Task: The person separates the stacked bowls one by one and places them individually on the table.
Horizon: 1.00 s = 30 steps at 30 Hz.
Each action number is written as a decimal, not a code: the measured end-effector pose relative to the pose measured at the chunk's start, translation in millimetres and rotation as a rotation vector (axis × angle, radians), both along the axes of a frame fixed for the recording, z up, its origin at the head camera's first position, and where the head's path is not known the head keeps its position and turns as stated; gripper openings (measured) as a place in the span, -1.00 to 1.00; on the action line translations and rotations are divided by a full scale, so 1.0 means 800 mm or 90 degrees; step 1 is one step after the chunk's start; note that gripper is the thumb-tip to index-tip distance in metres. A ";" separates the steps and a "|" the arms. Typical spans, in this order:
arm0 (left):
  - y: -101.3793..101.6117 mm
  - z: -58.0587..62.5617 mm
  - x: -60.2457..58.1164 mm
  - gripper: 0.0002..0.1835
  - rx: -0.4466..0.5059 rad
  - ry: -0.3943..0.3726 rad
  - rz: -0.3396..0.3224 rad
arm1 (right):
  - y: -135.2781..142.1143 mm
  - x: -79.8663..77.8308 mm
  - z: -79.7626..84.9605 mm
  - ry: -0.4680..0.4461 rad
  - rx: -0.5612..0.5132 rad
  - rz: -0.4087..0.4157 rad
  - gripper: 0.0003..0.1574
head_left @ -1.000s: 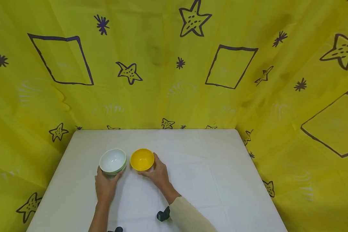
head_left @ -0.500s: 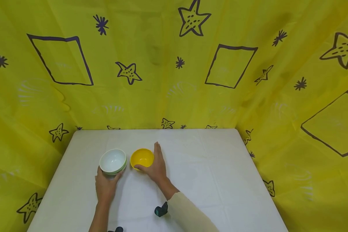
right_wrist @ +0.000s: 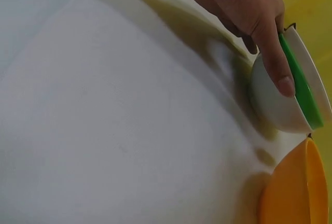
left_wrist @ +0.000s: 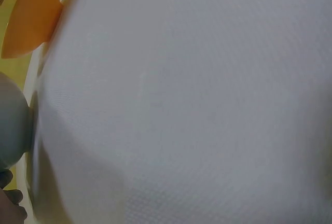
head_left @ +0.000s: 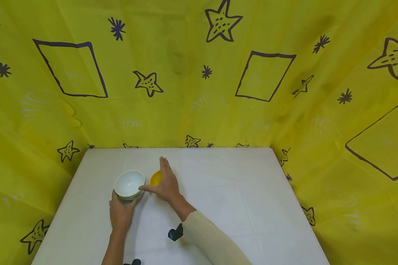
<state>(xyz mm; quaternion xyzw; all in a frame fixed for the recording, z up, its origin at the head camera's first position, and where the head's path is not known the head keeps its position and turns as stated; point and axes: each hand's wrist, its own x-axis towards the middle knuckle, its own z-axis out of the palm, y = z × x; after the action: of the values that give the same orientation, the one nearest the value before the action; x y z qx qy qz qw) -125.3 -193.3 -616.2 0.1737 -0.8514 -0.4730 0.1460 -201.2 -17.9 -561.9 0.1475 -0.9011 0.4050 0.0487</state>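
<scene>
My left hand [head_left: 121, 213] grips a nested stack of bowls [head_left: 128, 184] from the near side. A white bowl sits on top, and a green bowl [right_wrist: 306, 97] shows between it and the outer white bowl [right_wrist: 272, 99] in the right wrist view. My left thumb lies along the outer bowl's side there. My right hand [head_left: 167, 186] is over the yellow bowl [head_left: 155, 178], hiding most of it, its fingers straight and its thumb stretched toward the stack's right rim. Whether the thumb touches that rim, I cannot tell. In the left wrist view the yellow bowl [left_wrist: 33, 16] stands upright on the table.
A white cloth covers the table [head_left: 238, 206], walled by a yellow curtain [head_left: 179, 110] with star drawings at the back and sides. The yellow bowl stands close to the right of the stack. A dark wrist-camera piece [head_left: 175, 232] hangs by the right sleeve.
My right hand has let go of the yellow bowl's right side, straightened its fingers and moved left over the bowl toward the stack. The left hand and its bowls have stayed in place.
</scene>
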 end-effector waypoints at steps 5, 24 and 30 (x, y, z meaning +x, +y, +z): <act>0.000 0.000 0.000 0.11 0.004 0.004 -0.003 | -0.013 -0.001 0.008 -0.004 0.036 0.023 0.62; 0.000 0.006 0.003 0.04 -0.007 0.017 -0.004 | -0.054 0.007 0.007 -0.041 0.219 0.081 0.60; -0.001 0.004 0.004 0.02 -0.003 0.029 -0.008 | -0.062 0.009 0.009 -0.044 0.261 0.083 0.57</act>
<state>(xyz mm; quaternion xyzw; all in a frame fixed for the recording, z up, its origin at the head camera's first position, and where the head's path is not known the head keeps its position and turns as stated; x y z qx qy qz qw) -122.3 -193.8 -613.0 0.1569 -0.8499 -0.4759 0.1630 -193.8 -67.6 -554.9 0.1986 -0.9542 0.2203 -0.0393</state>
